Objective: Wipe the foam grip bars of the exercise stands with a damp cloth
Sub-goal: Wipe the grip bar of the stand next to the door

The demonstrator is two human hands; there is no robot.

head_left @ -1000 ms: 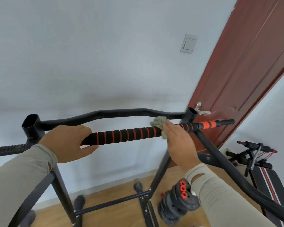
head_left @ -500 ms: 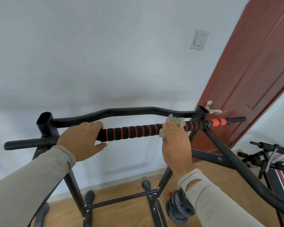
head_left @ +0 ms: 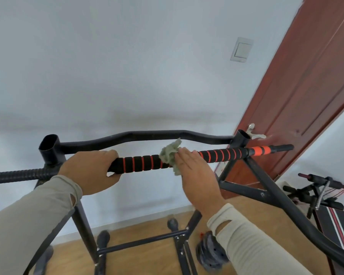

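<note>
A black foam grip bar with orange rings runs across the top of the black exercise stand. My left hand grips the bar's left part, fingers curled over it. A crumpled grey-green cloth lies on the bar near its middle. My right hand presses the cloth against the bar from the right, fingers held together and fairly straight. Right of that hand the foam goes on to an orange end section.
A curved black crossbar runs behind the grip bar. A red-brown door stands at right with a light switch beside it. Weight plates lie on the wooden floor; a sit-up bench sits at far right.
My right hand and the cloth have slid left along the foam bar, from near the right upright toward the middle. My left hand has kept its grip.
</note>
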